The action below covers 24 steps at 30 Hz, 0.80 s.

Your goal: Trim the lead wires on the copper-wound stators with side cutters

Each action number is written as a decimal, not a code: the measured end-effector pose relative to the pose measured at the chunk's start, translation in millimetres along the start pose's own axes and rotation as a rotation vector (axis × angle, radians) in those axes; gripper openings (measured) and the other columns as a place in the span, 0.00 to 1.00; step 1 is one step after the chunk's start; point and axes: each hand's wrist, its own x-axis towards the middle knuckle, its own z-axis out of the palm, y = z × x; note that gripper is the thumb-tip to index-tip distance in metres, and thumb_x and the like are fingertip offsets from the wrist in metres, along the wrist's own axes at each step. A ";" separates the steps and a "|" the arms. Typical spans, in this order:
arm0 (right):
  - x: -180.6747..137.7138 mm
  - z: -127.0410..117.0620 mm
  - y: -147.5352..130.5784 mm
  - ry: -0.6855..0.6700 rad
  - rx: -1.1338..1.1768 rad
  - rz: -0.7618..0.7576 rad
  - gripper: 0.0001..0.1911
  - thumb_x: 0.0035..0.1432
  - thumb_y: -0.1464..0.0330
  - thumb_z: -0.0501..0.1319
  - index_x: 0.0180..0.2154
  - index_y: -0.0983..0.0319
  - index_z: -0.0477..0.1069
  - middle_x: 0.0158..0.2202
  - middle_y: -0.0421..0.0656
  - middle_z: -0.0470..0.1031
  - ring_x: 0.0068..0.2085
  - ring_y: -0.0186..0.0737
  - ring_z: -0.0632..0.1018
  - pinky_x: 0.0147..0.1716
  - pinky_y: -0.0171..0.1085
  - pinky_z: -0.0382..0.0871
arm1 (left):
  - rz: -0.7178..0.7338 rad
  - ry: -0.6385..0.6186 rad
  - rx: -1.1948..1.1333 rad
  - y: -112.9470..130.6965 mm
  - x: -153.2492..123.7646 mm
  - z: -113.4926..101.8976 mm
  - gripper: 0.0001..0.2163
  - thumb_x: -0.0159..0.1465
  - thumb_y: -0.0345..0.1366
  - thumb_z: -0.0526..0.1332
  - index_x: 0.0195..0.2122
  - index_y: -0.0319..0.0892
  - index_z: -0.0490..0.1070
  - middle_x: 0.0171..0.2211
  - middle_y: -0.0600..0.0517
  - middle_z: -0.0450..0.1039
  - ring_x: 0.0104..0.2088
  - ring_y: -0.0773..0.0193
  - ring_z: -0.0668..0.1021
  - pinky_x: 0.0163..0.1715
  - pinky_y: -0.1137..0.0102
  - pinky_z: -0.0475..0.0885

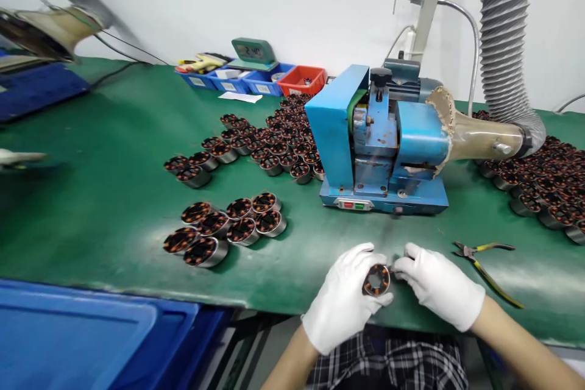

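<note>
My left hand point(342, 298), in a white glove, is closed around a small round motor stator point(385, 284). Its ring of copper windings faces up toward me. Close by on the right, my right hand point(441, 286), also gloved in white, pinches with thumb and fingers at the stator's side. Something thin and dark shows between these fingertips and the stator, too small to name. Diagonal cutters point(479, 255) with yellow-and-black handles lie spread on the green bench point(137, 134), right of my right hand.
A blue motor-driven machine point(336, 134) with a duct stands ahead. Several stators point(242, 231) sit left of centre; more crowd behind point(278, 149) and at the right point(548, 195). Small bins point(301, 80) and a clock point(253, 50) line the back. Blue crates point(68, 335) are lower left; another gloved hand point(18, 158) appears far left.
</note>
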 end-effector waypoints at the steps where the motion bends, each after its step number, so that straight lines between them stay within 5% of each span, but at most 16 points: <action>1: -1.4 -4.1 5.9 -0.017 -0.077 -0.016 0.13 0.51 0.80 0.55 0.30 0.59 0.74 0.30 0.43 0.69 0.27 0.37 0.71 0.26 0.34 0.60 | -0.007 -0.008 -0.001 0.2 0.0 -1.4 0.20 0.50 0.35 0.69 0.44 0.46 0.67 0.45 0.49 0.73 0.53 0.52 0.71 0.52 0.57 0.69; 5: -12.7 -28.3 40.8 -0.028 -0.329 -0.003 0.19 0.47 0.85 0.52 0.31 0.59 0.74 0.30 0.44 0.69 0.24 0.38 0.72 0.23 0.35 0.57 | -0.027 -0.017 0.000 0.8 -1.6 -1.9 0.21 0.49 0.35 0.70 0.44 0.44 0.67 0.46 0.46 0.72 0.53 0.51 0.71 0.52 0.55 0.68; 10: -41.4 -57.5 72.1 0.081 -0.494 0.109 0.12 0.60 0.72 0.51 0.37 0.59 0.73 0.31 0.45 0.72 0.27 0.42 0.75 0.25 0.38 0.64 | -0.031 -0.019 -0.004 0.1 -1.1 -0.1 0.20 0.50 0.35 0.69 0.44 0.43 0.68 0.45 0.47 0.74 0.53 0.51 0.71 0.53 0.55 0.67; 15: -67.9 -44.5 78.0 0.224 -0.453 0.039 0.14 0.64 0.62 0.50 0.46 0.57 0.70 0.44 0.47 0.74 0.41 0.43 0.76 0.40 0.39 0.70 | -0.033 -0.016 0.015 -1.8 -2.3 0.0 0.21 0.50 0.34 0.68 0.46 0.44 0.67 0.47 0.47 0.73 0.53 0.52 0.71 0.53 0.56 0.67; 19: -82.5 -30.4 106.7 0.300 -0.702 0.079 0.30 0.55 0.50 0.56 0.53 0.62 0.65 0.53 0.56 0.67 0.53 0.59 0.67 0.49 0.53 0.63 | -0.054 -0.008 0.039 3.9 -4.6 -3.0 0.28 0.49 0.35 0.68 0.51 0.42 0.64 0.51 0.43 0.69 0.54 0.50 0.70 0.53 0.55 0.68; 22: -91.8 -24.8 132.9 0.313 -0.826 0.186 0.38 0.51 0.46 0.56 0.55 0.66 0.62 0.51 0.60 0.67 0.51 0.64 0.68 0.45 0.56 0.64 | -0.060 -0.018 0.066 17.0 -0.8 -5.1 0.28 0.52 0.39 0.66 0.53 0.41 0.62 0.55 0.42 0.65 0.56 0.50 0.67 0.53 0.56 0.67; 24: -95.8 -20.9 141.8 0.292 -0.817 0.249 0.35 0.53 0.47 0.54 0.53 0.65 0.65 0.42 0.57 0.72 0.43 0.59 0.73 0.40 0.52 0.67 | -0.062 -0.058 0.125 27.4 5.3 -5.2 0.17 0.59 0.37 0.60 0.49 0.43 0.65 0.55 0.45 0.65 0.55 0.52 0.68 0.53 0.57 0.66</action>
